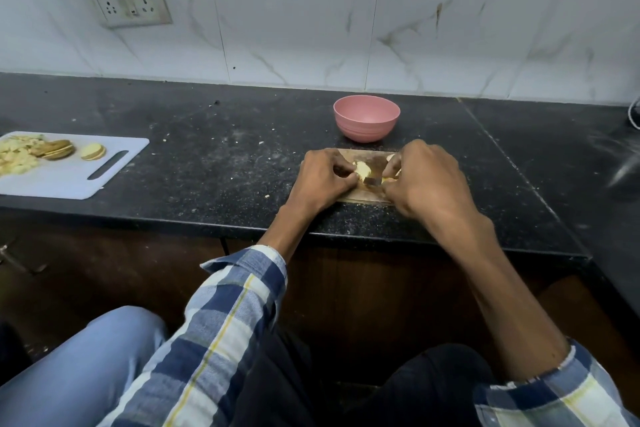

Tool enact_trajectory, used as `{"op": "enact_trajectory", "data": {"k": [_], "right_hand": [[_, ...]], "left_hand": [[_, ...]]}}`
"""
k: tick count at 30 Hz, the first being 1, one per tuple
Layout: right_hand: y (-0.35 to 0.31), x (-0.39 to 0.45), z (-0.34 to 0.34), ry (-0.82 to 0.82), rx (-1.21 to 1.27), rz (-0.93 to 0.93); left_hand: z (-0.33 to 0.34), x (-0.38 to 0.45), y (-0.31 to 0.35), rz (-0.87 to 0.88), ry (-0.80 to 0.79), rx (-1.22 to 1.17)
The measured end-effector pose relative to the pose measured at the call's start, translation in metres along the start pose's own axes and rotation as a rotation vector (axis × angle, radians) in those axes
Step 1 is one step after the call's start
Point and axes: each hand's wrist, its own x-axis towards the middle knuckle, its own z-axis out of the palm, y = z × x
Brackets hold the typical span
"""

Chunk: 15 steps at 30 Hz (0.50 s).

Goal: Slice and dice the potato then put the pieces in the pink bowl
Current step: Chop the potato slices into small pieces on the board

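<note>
On the left part of the dark desk, near its front edge, a white cutting board (74,168) carries cut potato scraps and a few round slices, well apart from the work in hand. Toward the middle, close to the front edge, the left hand (323,180) has its fingers (341,174) curled and pinching the potato (363,168), a pale yellow cut piece lying on a small wooden board (367,198). A dark knife blade (372,180) sits just beside the potato, and the right hand (427,180) is clenched over what is likely the handle, though the handle itself is hidden. To dice well here, I would keep the left fingertips tucked back from the blade, hold the piece flat side down, and cut straight and evenly. The potato looks small, moist and mostly hidden between the hands. The pink bowl (366,118) stands just behind the wooden board, toward the back edge; its inside is not visible
</note>
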Motion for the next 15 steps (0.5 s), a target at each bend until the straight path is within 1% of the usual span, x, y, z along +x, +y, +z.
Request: {"op": "enact_trajectory", "data": {"k": [3,7,15], "right_hand": [[0.004,-0.004,0.005,0.1,0.061,0.002],[0.002,-0.002,0.028,0.209,0.07,-0.039],[-0.007,0.002,0.054,0.171,0.026,-0.058]], "left_hand": [[-0.001,-0.002,0.001,-0.01,0.017,0.004],[-0.003,-0.003,0.003,-0.022,0.027,-0.002],[-0.004,-0.003,0.001,-0.024,0.008,-0.038]]}}
